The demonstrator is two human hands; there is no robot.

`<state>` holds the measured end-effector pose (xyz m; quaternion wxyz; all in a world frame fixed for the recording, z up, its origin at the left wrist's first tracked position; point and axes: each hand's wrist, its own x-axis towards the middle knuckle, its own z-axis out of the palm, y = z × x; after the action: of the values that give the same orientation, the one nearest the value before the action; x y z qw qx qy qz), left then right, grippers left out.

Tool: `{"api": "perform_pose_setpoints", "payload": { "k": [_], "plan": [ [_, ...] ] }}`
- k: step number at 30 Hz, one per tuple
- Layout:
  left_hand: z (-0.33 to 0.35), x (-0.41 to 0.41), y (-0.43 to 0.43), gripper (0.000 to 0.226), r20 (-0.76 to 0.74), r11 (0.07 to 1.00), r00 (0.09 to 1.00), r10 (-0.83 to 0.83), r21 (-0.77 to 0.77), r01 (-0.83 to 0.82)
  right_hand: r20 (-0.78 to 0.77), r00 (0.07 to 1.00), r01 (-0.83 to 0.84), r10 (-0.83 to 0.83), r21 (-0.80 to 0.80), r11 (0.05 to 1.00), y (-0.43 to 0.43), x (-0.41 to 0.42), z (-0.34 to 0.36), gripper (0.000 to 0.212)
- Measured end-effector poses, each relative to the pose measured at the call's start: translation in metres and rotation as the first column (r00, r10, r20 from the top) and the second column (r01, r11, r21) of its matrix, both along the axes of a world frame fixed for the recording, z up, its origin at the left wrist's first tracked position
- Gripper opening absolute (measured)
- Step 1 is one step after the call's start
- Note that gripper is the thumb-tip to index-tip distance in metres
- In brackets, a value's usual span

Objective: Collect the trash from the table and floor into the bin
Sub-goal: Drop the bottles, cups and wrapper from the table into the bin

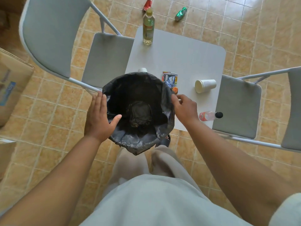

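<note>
Steadying bin (pixel 130 141): left hand (pixel 99 118) flat, right hand (pixel 184 108) gripping.

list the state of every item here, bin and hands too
bin, lined, open
tall bottle, upright, capped
paper cup, on its side
small bottle, lying, capped
red can, crushed, on floor
green can, lying on floor
left hand, flat against bin
right hand, at bin rim

The person wears a loose, plain, pale grey-green top (pixel 154 201) with a short sleeve (pixel 286 209), and light beige trousers (pixel 164 160) in soft folds. The left forearm (pixel 61 168), right forearm (pixel 228 152), left grip (pixel 99 118) and right grip (pixel 184 108) are bare. A dark slipper (pixel 164 141) covers one foot.
</note>
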<state>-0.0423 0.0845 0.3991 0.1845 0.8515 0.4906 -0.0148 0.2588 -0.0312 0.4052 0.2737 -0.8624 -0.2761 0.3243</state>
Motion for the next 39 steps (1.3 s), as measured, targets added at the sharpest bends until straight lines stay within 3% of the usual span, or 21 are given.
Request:
{"api": "perform_pose_setpoints", "payload": {
  "k": [2,5,7,13,20,23,27,29,32,36,39],
  "plan": [
    [-0.006,0.004,0.004,0.089,-0.013,1.0,1.0,-0.017,-0.007,0.017,0.043,0.997,0.071,-0.07,-0.031,0.997,0.012,0.016,-0.011,0.05],
    [-0.014,0.007,0.003,0.087,-0.018,1.0,1.0,-0.004,0.011,0.004,0.139,0.989,0.067,-0.053,-0.098,0.993,0.031,0.042,-0.032,0.04],
    [-0.018,0.008,0.002,0.087,-0.017,0.999,1.0,0.004,0.038,-0.004,0.197,0.98,-0.001,0.034,-0.165,0.986,0.042,0.055,-0.047,0.032],
    [-0.024,0.007,0.002,0.084,0.032,0.989,0.999,-0.032,0.145,0.027,0.26,0.869,-0.316,0.421,-0.363,0.876,0.067,0.07,-0.081,0.036],
    [-0.026,0.01,0.001,0.082,0.081,0.984,0.995,-0.065,0.17,0.05,0.318,0.723,-0.475,0.614,-0.417,0.775,0.071,0.074,-0.093,0.021],
    [-0.025,0.01,0.001,0.082,0.058,0.984,0.996,-0.066,0.172,0.055,0.362,0.766,-0.432,0.531,-0.322,0.843,0.069,0.076,-0.079,0.026],
    [-0.024,0.01,0.002,0.082,0.041,0.984,0.996,-0.074,0.165,0.066,0.467,0.849,-0.296,0.248,0.031,0.955,0.059,0.078,-0.031,0.032],
    [-0.024,0.01,0.003,0.083,0.041,0.985,0.996,-0.08,0.158,0.073,0.498,0.86,-0.272,0.11,0.265,0.925,0.052,0.072,0.005,0.034],
    [-0.022,0.007,0.004,0.084,0.023,0.987,0.996,-0.082,0.143,0.078,0.508,0.861,-0.287,-0.028,0.532,0.797,0.045,0.05,0.057,0.032],
    [-0.022,0.009,0.004,0.086,0.019,0.991,0.996,-0.084,0.108,0.082,0.465,0.885,-0.362,0.034,0.639,0.679,0.044,0.009,0.082,0.026],
    [-0.021,0.009,0.005,0.086,0.038,0.991,0.996,-0.076,0.11,0.072,0.327,0.916,-0.386,0.232,0.56,0.733,0.057,-0.031,0.065,0.018]
  ]
}}
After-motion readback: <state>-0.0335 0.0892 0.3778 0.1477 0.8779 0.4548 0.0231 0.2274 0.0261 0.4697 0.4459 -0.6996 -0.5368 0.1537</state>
